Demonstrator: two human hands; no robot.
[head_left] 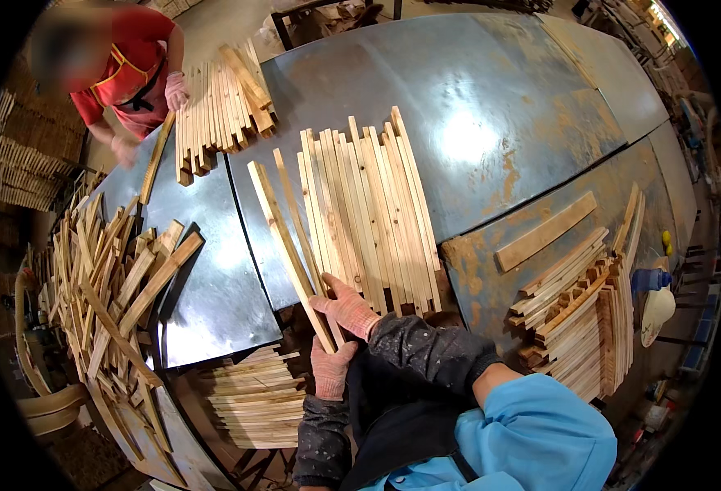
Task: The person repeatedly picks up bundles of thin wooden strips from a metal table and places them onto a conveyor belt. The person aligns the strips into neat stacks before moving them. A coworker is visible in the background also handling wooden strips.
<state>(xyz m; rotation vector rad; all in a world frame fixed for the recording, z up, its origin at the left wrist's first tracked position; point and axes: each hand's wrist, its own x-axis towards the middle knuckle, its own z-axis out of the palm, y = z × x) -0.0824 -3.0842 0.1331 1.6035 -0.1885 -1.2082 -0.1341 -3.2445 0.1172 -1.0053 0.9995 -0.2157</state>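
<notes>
My left hand (329, 370), in a pinkish knit glove, is closed around the near end of a pale wooden strip (281, 233). A thinner wooden strip (292, 204) runs close beside it on the right, its near end also by my hands. Higher up, my gloved right hand (347, 308) grips the strips from the right side, its thumb and fingers curled over them. Both strips point away from me over the metal table. Just to their right lies a row of wooden strips (369, 217), side by side with uneven ends.
The grey metal table (352, 78) has dusty patches. A tangled wood heap (111, 286) lies left; a stack of strips (254, 397) sits low beside me. More strips (581, 319) and a flat board (546, 231) lie right. A co-worker's gloved hand (176, 90) touches a far-left bundle (217, 106).
</notes>
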